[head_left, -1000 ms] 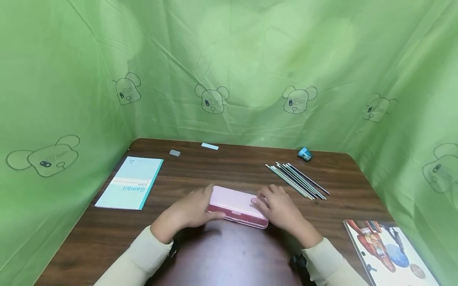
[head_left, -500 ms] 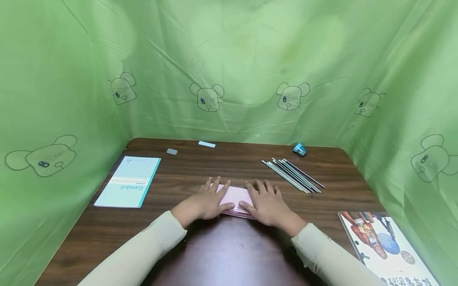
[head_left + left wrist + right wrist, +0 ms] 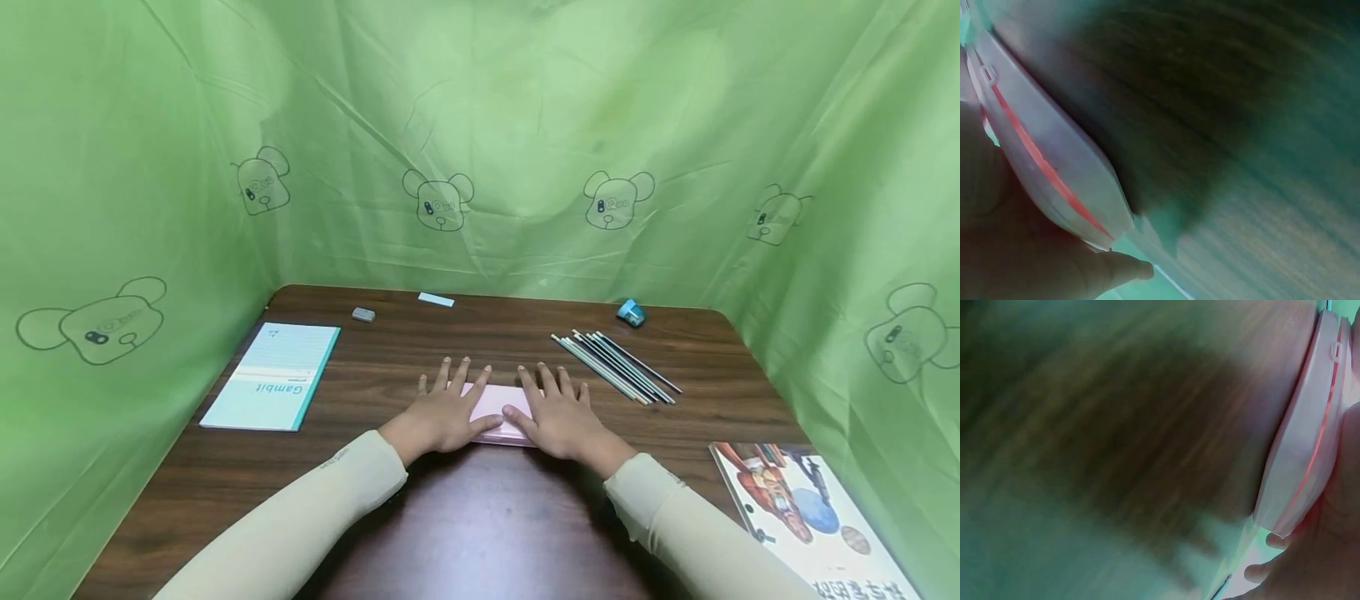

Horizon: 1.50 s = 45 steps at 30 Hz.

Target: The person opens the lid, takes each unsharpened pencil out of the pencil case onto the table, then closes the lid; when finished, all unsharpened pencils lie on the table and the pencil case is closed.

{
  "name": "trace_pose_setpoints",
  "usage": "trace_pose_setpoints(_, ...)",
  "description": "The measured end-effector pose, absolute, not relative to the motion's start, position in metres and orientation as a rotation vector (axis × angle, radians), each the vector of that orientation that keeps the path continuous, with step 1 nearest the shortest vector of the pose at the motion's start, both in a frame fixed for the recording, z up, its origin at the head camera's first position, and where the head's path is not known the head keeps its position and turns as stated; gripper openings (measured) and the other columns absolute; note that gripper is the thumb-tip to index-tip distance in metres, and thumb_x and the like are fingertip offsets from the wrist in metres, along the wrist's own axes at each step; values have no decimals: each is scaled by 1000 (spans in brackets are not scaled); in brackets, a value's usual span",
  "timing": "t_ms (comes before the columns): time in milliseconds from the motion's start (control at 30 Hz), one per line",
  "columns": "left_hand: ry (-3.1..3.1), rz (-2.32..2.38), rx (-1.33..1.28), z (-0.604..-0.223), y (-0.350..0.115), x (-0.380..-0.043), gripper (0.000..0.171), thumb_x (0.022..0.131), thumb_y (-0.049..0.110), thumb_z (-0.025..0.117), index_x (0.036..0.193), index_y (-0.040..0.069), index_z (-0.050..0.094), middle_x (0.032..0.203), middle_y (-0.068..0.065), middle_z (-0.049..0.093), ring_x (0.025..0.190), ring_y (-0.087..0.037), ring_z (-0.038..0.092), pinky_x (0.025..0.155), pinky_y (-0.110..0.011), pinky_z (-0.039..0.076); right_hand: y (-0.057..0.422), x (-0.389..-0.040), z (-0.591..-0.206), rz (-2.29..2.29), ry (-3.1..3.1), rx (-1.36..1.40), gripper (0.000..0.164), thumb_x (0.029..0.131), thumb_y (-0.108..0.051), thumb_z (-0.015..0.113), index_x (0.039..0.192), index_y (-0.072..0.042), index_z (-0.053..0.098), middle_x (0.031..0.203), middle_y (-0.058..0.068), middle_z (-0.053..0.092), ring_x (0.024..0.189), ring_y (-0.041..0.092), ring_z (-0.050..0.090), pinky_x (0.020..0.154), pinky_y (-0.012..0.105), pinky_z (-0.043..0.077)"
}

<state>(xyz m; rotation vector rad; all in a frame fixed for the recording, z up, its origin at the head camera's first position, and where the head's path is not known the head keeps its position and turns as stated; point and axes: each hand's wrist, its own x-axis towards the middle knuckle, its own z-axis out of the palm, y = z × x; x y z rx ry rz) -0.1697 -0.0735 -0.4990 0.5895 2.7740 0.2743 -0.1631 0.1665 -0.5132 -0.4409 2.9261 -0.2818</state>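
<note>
A pink pencil case [image 3: 491, 405] lies flat on the table before the person, its lid down. Across the left part of its top rests the left hand [image 3: 444, 417], fingers spread and straight. On the right part lies the right hand [image 3: 561, 419], also with spread fingers, its thumb near the left thumb. Both wrist views show the side of the case with a red seam and a small clasp; the left wrist view has the case [image 3: 1054, 150] at left, the right wrist view has the case [image 3: 1300, 437] at right. The palms hide both ends of the lid.
Several pencils [image 3: 618, 367] lie to the right, with a blue sharpener [image 3: 631, 312] behind them. At left is a Gambit notebook [image 3: 272, 375]. A grey eraser [image 3: 363, 314] and a pale blue strip [image 3: 436, 299] lie at the back. A picture-covered book [image 3: 813, 521] lies front right.
Earlier the hands held the ends of the pencil case, its front side facing the person. Both have since moved onto the lid and spread flat, and the case now shows mostly its top.
</note>
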Motion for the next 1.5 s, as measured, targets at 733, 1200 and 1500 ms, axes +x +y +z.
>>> trace_pose_setpoints(733,2759,188,580,-497,-68,-166,90,109,82,32,181,34,7,189,-17,5,173,-51,-1,133,-80,12,164,-162,-508,-184,2914,-446,92,110,-80,29,181,-23,15,186,23,17,169,59,16,127,87,13)
trace_pose_setpoints(1200,2760,209,577,-497,-70,-166,90,108,84,31,181,35,10,189,-16,8,173,-51,2,132,-80,15,162,-164,-509,-177,2908,-453,91,110,-81,27,181,-23,17,186,24,17,168,61,19,126,88,14)
trace_pose_setpoints(1500,2768,231,583,-498,-70,-165,90,108,83,32,181,34,12,188,-17,10,173,-51,4,132,-80,17,163,-163,-511,-175,2914,-456,91,111,-80,27,181,-24,16,185,25,18,167,61,21,126,88,13)
